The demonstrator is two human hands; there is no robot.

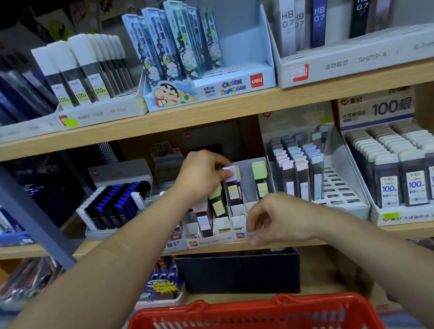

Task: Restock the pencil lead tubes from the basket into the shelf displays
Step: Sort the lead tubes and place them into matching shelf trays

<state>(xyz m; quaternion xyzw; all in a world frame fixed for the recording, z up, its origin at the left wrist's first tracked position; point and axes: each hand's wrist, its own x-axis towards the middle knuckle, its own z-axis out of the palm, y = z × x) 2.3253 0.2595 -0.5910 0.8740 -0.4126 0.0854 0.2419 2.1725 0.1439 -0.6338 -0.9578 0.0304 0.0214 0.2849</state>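
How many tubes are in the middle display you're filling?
4 in the display: lilac-capped tube in the left hand, green-capped tube to its right, tilted green tube and pink tube to its left. Another may hide behind the lilac one.

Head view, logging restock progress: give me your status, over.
Left hand pinches purple-capped lead tube by its cap, upright in display tray. Right hand grips tray's front edge. Green-capped tube leans close beside it; basket below.
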